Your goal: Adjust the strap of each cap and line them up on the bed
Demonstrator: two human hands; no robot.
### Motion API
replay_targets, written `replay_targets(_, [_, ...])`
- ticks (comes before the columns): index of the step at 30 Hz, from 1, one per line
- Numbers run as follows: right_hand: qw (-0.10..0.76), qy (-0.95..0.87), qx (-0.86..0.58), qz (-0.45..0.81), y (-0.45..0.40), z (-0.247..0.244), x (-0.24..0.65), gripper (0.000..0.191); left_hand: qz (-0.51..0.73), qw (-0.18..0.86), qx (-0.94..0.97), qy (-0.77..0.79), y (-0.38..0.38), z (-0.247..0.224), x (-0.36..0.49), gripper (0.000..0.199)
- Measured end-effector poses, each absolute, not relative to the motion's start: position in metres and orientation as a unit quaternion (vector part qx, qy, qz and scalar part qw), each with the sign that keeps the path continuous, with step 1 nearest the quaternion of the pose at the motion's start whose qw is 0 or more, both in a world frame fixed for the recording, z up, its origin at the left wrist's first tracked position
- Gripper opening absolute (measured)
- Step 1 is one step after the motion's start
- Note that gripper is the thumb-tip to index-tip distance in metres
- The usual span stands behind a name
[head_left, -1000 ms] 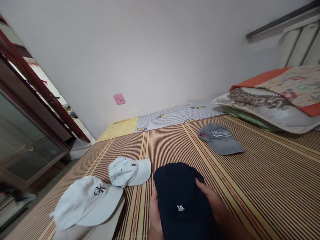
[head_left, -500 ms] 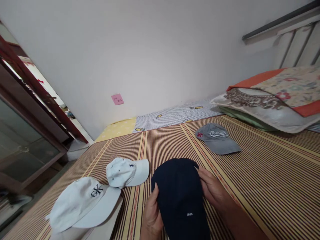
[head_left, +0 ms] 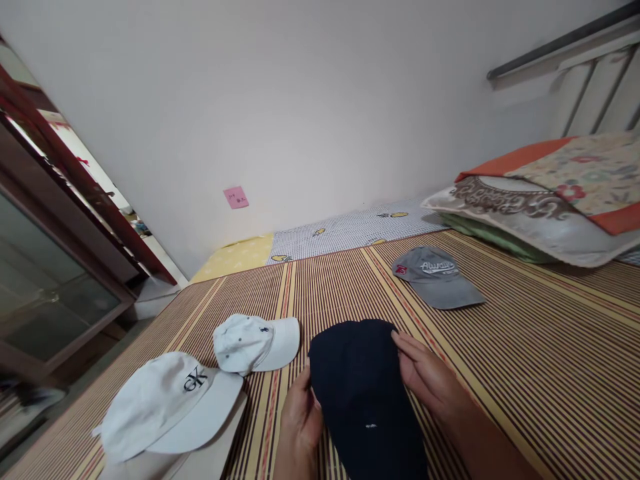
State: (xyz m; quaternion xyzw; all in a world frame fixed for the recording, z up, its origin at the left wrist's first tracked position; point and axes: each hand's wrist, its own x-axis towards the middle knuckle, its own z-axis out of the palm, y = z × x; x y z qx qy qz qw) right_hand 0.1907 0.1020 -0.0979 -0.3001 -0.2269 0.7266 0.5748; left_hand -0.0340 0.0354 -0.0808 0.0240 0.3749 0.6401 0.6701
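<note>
A navy blue baseball cap [head_left: 363,387] with a tiny white mark on it is held between my two hands at the lower middle. My left hand [head_left: 301,417] grips its left edge, fingers partly tucked behind the fabric. On the opposite edge, my right hand [head_left: 427,373] is closed on the cap near its far corner. To the left lies a small white cap [head_left: 245,343] with a dark emblem. Nearer me is a larger white cap [head_left: 155,403] with black "CK" letters, resting over a beige cap brim [head_left: 215,443]. A grey cap [head_left: 435,277] with white lettering sits farther off.
A striped bamboo mat [head_left: 530,347] covers the bed. Pillows [head_left: 535,207] are stacked at the right, below a radiator [head_left: 600,93]. A pink note [head_left: 236,197] is stuck to the wall [head_left: 320,100]. A glass-fronted cabinet [head_left: 50,287] stands at the left.
The navy cap has tilted a little and shifted slightly right and down in my hands. My left thumb has slid from the cap's face toward its edge. The other caps lie as before.
</note>
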Motion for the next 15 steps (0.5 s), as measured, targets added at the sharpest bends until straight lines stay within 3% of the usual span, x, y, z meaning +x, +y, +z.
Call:
replay_targets(3, [0.558,-0.33,-0.272,0.711,0.095,-0.078,0.199,0.034,0.664,0.644,0.078,0.372,0.026,-0.057,-0.028,0.032])
replay_targets(6, [0.544,-0.412,-0.257,0.684,0.09,-0.06,0.209,0.042,0.722,0.551,0.142,0.394,0.016,-0.039,-0.025,0.033])
replay_targets(10, [0.566,-0.432,-0.277,0.645,0.088,-0.05,0.212,0.037,0.738,0.456,0.219,0.446,0.002,-0.026,-0.024,0.056])
replay_targets(15, [0.605,-0.419,-0.214,0.642,0.084,-0.043,0.205,0.025,0.682,0.368,0.365,0.516,-0.005,-0.02,-0.025,0.054])
